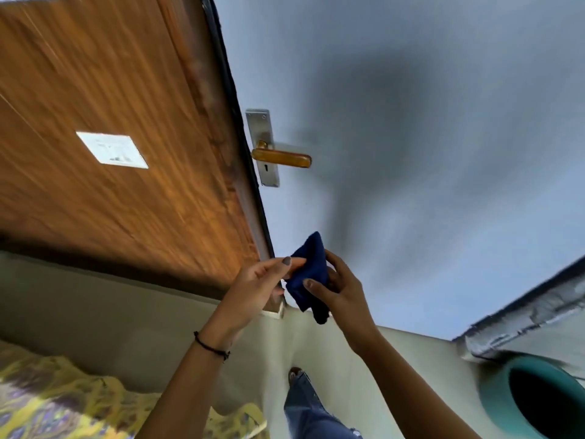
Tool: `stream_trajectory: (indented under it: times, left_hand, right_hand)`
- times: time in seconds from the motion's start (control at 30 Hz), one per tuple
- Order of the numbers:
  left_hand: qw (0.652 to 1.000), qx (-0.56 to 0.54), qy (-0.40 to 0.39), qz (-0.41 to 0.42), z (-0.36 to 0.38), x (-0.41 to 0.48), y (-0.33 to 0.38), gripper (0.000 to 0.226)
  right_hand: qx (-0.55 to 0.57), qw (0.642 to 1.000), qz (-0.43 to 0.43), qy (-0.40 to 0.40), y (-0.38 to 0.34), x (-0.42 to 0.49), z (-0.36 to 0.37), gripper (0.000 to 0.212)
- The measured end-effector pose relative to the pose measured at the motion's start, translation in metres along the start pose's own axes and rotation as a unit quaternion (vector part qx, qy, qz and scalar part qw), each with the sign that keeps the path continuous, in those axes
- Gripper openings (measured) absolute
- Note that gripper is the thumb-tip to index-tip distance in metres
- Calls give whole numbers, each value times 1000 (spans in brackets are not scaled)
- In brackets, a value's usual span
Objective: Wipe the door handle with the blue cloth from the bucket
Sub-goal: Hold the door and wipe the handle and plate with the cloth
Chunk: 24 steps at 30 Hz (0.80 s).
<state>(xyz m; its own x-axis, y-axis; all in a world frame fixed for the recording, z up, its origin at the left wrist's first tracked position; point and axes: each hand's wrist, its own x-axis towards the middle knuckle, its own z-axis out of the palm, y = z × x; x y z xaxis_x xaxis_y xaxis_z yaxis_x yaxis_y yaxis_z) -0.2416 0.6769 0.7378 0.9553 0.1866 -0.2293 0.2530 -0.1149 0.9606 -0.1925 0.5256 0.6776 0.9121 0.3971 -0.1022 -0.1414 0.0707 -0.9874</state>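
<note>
Head view: the blue cloth [308,275] is held between both hands in front of the body, apparently so that it can be folded or bunched into a pad before wiping. The left hand [261,285] is turned palm-in, its thumb and fingers pinching the cloth's edge at 9 o'clock. The right hand [340,288] is curled around the cloth from 3 o'clock, thumb laid over the front, fingers wrapped behind. Both forearms are raised and angled inward, meeting at the cloth; a dark cord is worn on the left wrist. The door handle [281,157], a brass-coloured lever on a steel plate, is seen at 12 o'clock from the cloth, well apart and untouched, on a pale grey door. The wiping is judged not yet begun. The bucket [493,394], teal-rimmed, is seen at 4 o'clock on the floor, so the cloth is already out of it.
</note>
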Motion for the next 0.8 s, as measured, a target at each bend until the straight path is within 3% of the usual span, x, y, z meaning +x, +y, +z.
stream_trajectory:
  times: [0.17,0.27,0.37,0.47,0.6,0.7,0.8]
  left_hand:
    - [981,78,126,122,-49,73,18,29]
    - [929,178,223,234,-79,117,26,40]
    - [883,235,280,293,-99,149,34,53]
    - [833,302,313,341,-116,177,38,58]
    - [771,369,335,396,-141,215,38,60]
    - [724,404,344,440,-158,238,36,60]
    - [690,433,339,470,-172,254,33,72]
  right_hand:
    - [-67,996,-46,46,-27,68,15,56]
    - [-80,989,-109,65,-60,103,19,58]
    - [-163,965,-167,119,-81,133,28,59]
    - [-239,925,-224,190,-93,158,41,59]
    - [-395,825,-333,228,-84,197,65,58]
    - [-532,751,-321,223,-71,222,89,61]
    - [-611,723,-259,194,-62,234,115,68]
